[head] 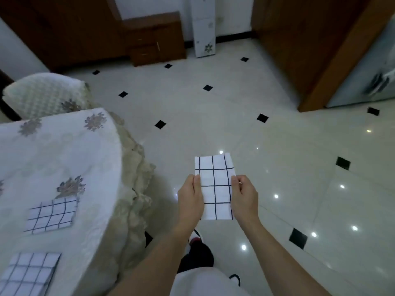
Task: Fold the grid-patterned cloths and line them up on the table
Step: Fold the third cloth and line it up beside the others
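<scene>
Holds a narrow folded grid-patterned cloth (215, 189) out in front of the body, above the glossy tiled floor (277, 135) and to the right of the table (64, 150), touching neither. Grips its left long edge with the left hand (190, 198), fingers curled round that edge. Pinches the right long edge with the right hand (243, 195) in much the same way (thumb on the upper face, the other fingers tucked underneath and mostly hidden). Carries the cloth fairly flat, long side pointing away from the body, far end standing free beyond the fingertips.

On the table, draped in a white flower-printed cover: a second grid cloth (51, 214), folded and slightly rumpled, not far from the rounded edge, and a third grid cloth (30, 272) nearer the body at the lower left, partly cut off by the frame. Apart from each other, neither touched by a hand. Beyond the table, a padded chair (44, 92); against the far wall, a brown wooden cabinet (154, 39) with drawers.
</scene>
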Motion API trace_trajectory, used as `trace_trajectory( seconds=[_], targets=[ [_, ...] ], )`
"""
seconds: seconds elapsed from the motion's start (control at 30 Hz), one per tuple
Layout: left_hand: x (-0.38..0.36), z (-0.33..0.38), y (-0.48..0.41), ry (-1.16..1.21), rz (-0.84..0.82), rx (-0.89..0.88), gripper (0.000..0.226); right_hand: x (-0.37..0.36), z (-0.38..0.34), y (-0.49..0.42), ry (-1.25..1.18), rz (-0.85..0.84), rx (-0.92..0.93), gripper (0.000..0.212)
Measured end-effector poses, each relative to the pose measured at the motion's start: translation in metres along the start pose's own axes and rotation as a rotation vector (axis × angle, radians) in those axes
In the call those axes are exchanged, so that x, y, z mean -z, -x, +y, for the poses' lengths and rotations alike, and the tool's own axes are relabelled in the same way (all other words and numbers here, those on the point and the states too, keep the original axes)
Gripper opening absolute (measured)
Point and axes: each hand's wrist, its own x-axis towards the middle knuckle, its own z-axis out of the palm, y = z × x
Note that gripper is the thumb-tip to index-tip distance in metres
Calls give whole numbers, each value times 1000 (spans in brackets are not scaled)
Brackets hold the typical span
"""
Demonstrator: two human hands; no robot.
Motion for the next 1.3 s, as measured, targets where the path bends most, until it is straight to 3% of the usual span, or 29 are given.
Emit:
trace_trajectory(
  seconds=[0.2,0.6,0.9,1.13,1.3],
  targets=[
    [38,-23,-71,38,153,99,38,-81,-32,-52,48,-178,56,28],
    [120,-40,-288,136,307,148,44,-263,-131,-197,143,-292,111,29],
    [186,-56,-376,203,470,214,37,-373,-190,-247,195,-448,211,29],
    [229,-83,-433,192,658,369,37,-468,-214,-282,222,-665,260,29],
    [265,-95,-466,181,858,488,35,-548,-234,-301,277,-914,343,30]
  ],
)
